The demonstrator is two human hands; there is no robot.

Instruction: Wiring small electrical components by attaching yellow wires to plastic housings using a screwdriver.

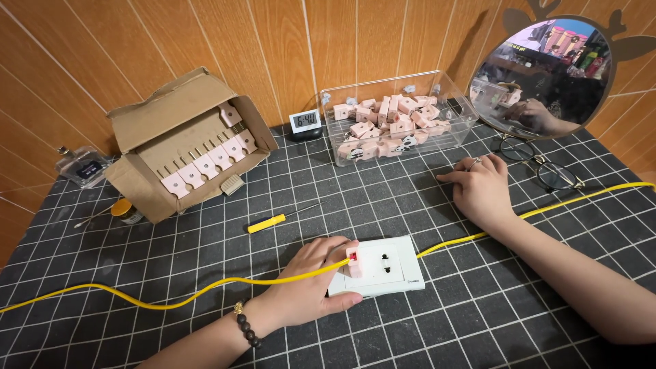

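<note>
On the dark gridded mat (410, 321), seen from the head camera, a white socket plate (383, 266) is gripped at its left end by the left hand (307, 283), whose fingers are closed over a small pink plug (353, 261) seated in the plate. A yellow cable (171, 297) is draped across the mat and over that hand. The right hand (482, 188) is laid flat and open on the mat, holding nothing, just before a clear bin (396, 119) of pink plugs. A yellow-handled screwdriver (273, 221) is seen near the cardboard box (184, 140).
</note>
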